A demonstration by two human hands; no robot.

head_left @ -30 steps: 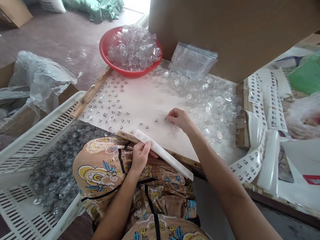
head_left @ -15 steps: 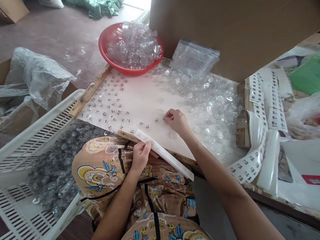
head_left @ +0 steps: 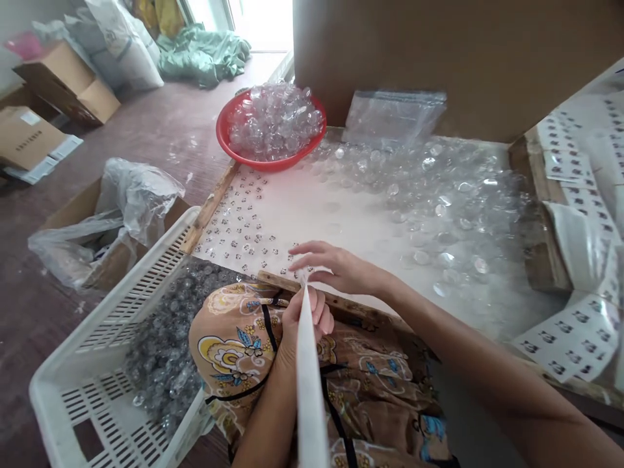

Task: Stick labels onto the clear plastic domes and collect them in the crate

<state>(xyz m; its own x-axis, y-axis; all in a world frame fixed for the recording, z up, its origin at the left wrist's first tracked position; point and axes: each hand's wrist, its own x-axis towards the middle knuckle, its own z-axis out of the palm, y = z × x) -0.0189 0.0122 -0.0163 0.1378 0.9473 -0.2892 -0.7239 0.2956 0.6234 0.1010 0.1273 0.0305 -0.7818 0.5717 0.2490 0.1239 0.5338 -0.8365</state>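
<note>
a long, narrow, white paper-like strip [head_left: 311, 390] runs lengthwise from near to far, held near its far end by the left hand [head_left: 308, 313], while the right hand [head_left: 345, 269], fingers loosely parted, hovers just beyond over the wood-edged white tabletop [head_left: 307, 205].

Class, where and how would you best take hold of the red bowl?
Probably by its rim, at the left and right, coming from the near side. The red bowl flares to an exposed edge, whereas clear plastic pieces heap above it, covering the inside. Tall brown cardboard stands behind its right part, so the near side looks easier.
</note>
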